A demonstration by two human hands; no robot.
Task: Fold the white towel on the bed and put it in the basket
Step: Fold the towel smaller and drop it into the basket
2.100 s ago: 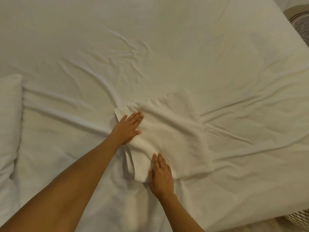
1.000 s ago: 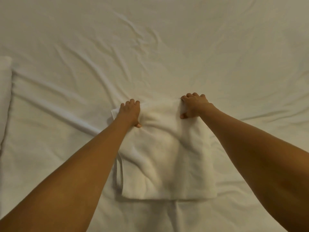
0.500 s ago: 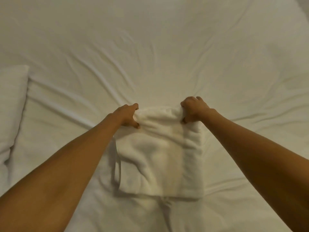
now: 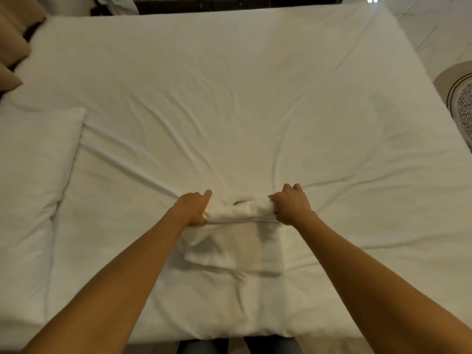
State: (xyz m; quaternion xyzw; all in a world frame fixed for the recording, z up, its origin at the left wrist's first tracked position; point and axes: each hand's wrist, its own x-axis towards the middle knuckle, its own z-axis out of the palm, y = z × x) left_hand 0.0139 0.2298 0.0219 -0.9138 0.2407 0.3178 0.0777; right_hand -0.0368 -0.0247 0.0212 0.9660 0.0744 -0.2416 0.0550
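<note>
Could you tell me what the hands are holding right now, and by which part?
Both hold the towel at its far edge: left hand the left corner, right hand the right.

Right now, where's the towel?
In the head view the towel lies on the bed near its front edge, centre, far edge gripped by the left hand and right hand.

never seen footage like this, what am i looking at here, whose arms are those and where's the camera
There is no machine here. The camera is worn on a person's head and looks forward and down, so the two arms are the wearer's own. Below them is a bed with a white sheet and a pillow on the left. The left hand and right hand each grip the far edge of a partly folded white towel. At the right edge something patterned shows, maybe the basket; I cannot be sure.
</note>
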